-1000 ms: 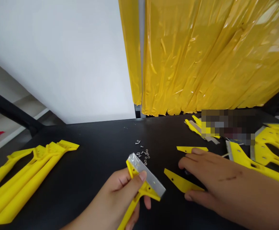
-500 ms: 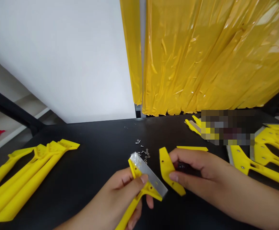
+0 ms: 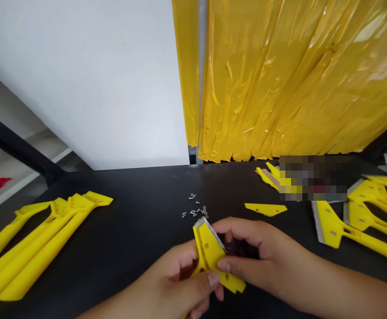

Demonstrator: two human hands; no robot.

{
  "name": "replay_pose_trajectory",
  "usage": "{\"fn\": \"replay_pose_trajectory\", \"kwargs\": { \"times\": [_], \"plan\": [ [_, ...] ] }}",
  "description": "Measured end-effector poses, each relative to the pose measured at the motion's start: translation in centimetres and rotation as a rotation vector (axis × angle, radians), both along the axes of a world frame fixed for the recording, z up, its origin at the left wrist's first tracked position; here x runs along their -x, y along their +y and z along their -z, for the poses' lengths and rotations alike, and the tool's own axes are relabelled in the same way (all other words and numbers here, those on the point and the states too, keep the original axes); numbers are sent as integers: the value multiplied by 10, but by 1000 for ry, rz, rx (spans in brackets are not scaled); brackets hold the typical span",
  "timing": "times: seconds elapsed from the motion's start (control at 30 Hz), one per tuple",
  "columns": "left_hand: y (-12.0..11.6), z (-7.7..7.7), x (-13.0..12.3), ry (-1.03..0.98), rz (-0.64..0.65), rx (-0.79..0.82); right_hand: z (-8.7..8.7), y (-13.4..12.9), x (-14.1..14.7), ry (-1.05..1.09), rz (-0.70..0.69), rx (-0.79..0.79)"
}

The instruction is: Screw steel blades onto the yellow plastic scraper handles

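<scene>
- Left hand point(image 3: 175, 277) is closed around a yellow scraper point(image 3: 198, 246), just in front of me over the black worktop point(image 3: 130, 188), with the steel blade point(image 3: 211, 232) pointing up and away. Looks like that grip keeps the head steady.
- Right hand point(image 3: 256, 252) is clamped on a yellow cover plate point(image 3: 211, 252), pressing it flat against the scraper head, so the 2 hands are together, nearly meeting around it.
- There's a small dark object point(image 3: 240, 248) tucked in the right fingers. Too hidden to tell what it is.
- 1 loose pile of small screws and washers point(image 3: 195, 208) sits just past the hands, handy for reaching. Can't count them, too tiny.
- 1 spare cover plate point(image 3: 265, 209) lies flat nearby.
- Scrapers lie side by side in 2 groups: at least 3 on the left point(image 3: 43, 239), about 4 on the right point(image 3: 333, 230).
- A yellow plastic curtain point(image 3: 296, 79) hangs behind it all.
</scene>
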State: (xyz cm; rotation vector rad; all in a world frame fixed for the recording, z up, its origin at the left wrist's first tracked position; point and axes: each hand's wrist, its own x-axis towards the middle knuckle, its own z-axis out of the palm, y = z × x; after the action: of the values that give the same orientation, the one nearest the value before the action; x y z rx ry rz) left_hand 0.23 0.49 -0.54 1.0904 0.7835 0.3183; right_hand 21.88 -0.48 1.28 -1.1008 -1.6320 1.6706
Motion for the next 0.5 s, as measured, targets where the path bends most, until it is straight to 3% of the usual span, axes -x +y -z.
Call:
{"fn": "replay_pose_trajectory", "kwargs": {
  "times": [0.27,0.5],
  "plan": [
    [2,-7,-2,112,109,-97,1,-2,1,-62,-17,-63],
    [-4,-3,-5,177,45,-4,2,-5,2,-159,6,-85]
  ]
}}
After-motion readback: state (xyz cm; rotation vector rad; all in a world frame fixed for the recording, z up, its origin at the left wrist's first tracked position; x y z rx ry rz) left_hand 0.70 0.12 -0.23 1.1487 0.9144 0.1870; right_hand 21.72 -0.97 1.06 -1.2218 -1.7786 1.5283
